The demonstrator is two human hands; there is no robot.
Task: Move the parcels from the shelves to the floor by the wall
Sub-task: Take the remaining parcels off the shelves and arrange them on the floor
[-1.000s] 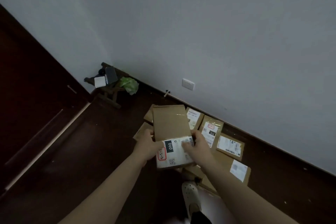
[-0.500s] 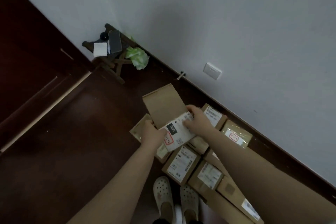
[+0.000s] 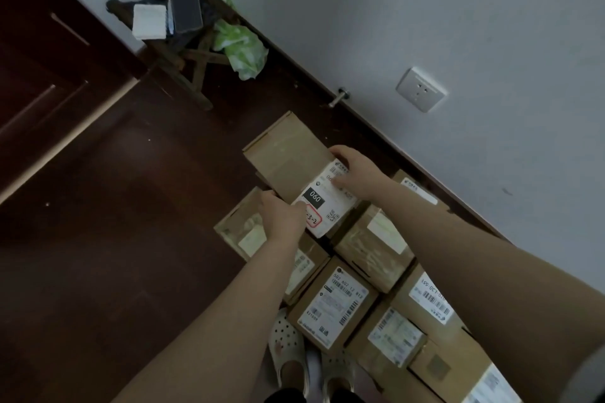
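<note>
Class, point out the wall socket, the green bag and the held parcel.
wall socket (image 3: 420, 89), head view, faceplate centre.
green bag (image 3: 240, 46), head view, crumpled middle.
held parcel (image 3: 288, 154), head view, bare cardboard top.

It looks like a room in somebody's home, with labelled cardboard parcels (image 3: 337, 301) crowding the dark wooden floor (image 3: 131, 206) from the centre down to 5 o'clock. They lie along a plain white wall (image 3: 425, 10) with a household socket (image 3: 420, 89) at 2 o'clock. A panelled wooden door (image 3: 49, 59) at 9 o'clock, a small cluttered stool (image 3: 183, 52) at 11 and soft clogs (image 3: 289, 353) at 6 point the same way.
</note>
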